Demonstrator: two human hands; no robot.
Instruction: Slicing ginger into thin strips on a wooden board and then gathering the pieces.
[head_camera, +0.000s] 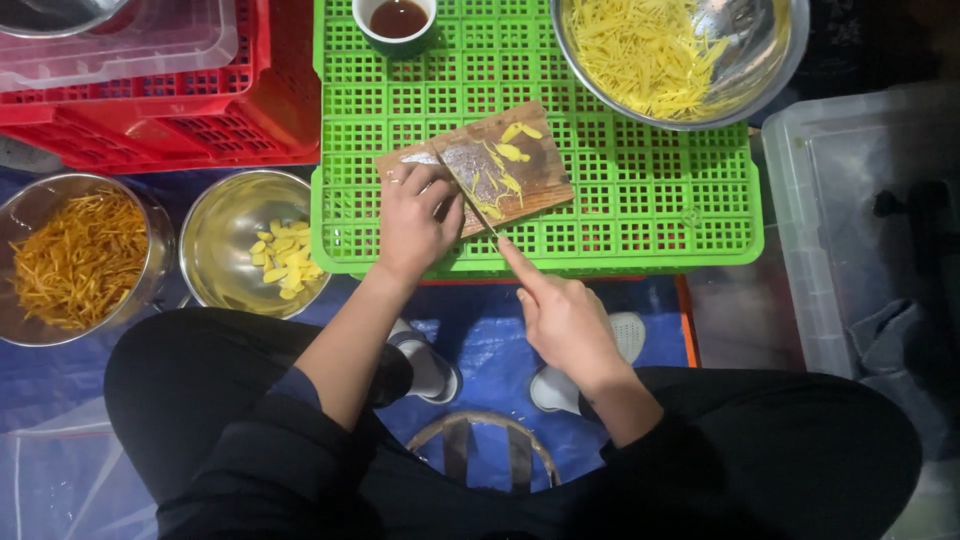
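On an upturned green crate (640, 215) a wooden cutting board (478, 167) is lying. My right hand (565, 318) is gripping a knife (466, 198), fingers closed; my left hand (415, 215) is pressing curled fingers on yellow slices (508, 150). Steel bowls (235, 235) are standing nearby.

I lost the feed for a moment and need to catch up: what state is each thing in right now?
Left hand: pressed on the cutting board.
Right hand: gripping the knife.
Knife: blade down on the board.
Cutting board: on the green crate, a few yellow slices on it.
Big steel bowl: partly filled with yellow shreds.
Middle bowl: few yellow slices.
Left bowl: orange shreds.
Cup: holds dark liquid.
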